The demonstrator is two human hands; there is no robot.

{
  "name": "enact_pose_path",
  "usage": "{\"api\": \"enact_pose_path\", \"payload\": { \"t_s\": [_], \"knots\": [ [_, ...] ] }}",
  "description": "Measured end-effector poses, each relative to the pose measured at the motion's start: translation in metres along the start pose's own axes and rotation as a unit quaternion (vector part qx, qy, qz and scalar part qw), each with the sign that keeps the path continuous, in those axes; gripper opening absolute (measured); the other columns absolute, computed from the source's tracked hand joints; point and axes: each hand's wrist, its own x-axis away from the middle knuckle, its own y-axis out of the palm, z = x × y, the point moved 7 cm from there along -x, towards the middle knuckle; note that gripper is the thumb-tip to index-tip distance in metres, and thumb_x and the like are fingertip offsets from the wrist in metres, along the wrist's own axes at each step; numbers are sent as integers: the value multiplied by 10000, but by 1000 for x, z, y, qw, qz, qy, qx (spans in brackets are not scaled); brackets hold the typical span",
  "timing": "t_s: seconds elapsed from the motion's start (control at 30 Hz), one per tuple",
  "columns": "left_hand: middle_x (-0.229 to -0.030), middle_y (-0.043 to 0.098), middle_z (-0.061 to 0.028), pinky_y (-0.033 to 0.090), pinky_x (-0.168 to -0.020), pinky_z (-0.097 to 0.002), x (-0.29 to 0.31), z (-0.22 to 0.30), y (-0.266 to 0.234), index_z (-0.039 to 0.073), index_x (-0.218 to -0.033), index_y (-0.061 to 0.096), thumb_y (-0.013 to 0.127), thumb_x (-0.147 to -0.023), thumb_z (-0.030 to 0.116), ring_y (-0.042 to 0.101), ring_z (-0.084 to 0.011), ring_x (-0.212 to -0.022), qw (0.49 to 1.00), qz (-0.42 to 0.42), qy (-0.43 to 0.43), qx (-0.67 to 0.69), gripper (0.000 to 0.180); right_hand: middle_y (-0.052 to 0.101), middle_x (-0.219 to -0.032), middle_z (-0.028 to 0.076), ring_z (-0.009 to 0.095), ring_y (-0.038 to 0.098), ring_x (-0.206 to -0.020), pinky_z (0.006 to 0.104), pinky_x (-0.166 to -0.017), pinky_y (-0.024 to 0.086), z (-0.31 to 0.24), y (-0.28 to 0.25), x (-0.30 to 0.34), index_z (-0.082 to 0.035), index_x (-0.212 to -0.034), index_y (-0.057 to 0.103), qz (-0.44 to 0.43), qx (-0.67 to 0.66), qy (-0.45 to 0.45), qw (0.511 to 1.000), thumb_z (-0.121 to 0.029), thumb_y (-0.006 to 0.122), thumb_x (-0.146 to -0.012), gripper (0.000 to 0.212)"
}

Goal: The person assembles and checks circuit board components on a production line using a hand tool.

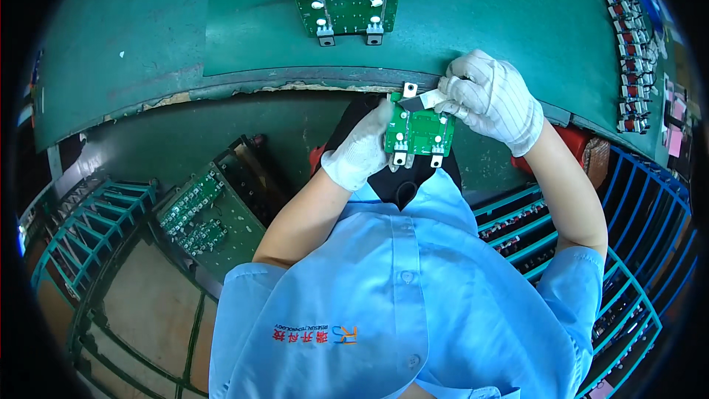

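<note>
In my white-gloved left hand (365, 144) is a green circuit board (422, 135), gripped by its left edge above my lap, just in front of the table edge. Metal tabs with holes stick out from the board's top and bottom edges, and white blobs dot its face. My right hand (491, 100), also gloved, pinches a knife (419, 102) with a flat, slanted dark blade and a pale wrapped-looking handle. The blade lies across the upper part of the board; whether it touches cannot be made out.
On the green table (502, 15) stand similar circuit boards (347, 11) with a black cable beside them. A row of red and black parts (634, 52) lines the right side. Lower left, more boards (196, 210) lie on a green surface near a teal rack (96, 229); another teal rack (628, 288) stands lower right.
</note>
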Motion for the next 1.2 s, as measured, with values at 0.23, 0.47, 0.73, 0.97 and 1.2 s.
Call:
{"api": "enact_pose_path", "payload": {
  "t_s": [0.23,0.47,0.73,0.97,1.2],
  "knots": [
    [-1285,564,-163,472,-997,-368,-7,2,6,-8,-1385,389,157,-860,774,577,-255,-1157,982,141,-24,126,969,546,-843,24,215,570,-799,356,-586,498,2,0,-1,-139,-867,616,-3,6,-4,1000,-334,678,-793,218],
    [-1230,591,-176,498,-962,-361,-4,-1,2,-26,-1366,428,144,-812,833,616,-265,-1098,969,225,-52,93,1061,548,-834,18,215,567,-775,354,-584,498,1,-2,-4,-143,-859,611,5,17,4,1000,-335,673,-797,210],
    [-1233,593,-150,512,-946,-349,-3,3,3,-21,-1329,442,218,-900,724,624,-243,-1073,973,199,-38,112,888,538,-833,20,217,567,-796,364,-587,501,6,1,-1,-155,-859,607,-5,10,1,1000,-329,670,-793,197],
    [-1215,603,-166,521,-935,-350,1,3,2,-20,-1310,462,244,-879,742,631,-236,-1062,967,234,-44,86,902,539,-820,17,210,572,-785,364,-592,504,4,0,-4,-155,-825,612,9,25,25,999,-335,672,-797,192],
    [-1221,590,-176,517,-941,-370,0,6,6,-31,-1304,454,300,-876,733,618,-259,-1082,966,226,-44,116,889,539,-800,19,209,576,-787,369,-570,501,6,0,-6,-152,-819,610,-4,25,28,999,-342,665,-802,198]
  ]
}}
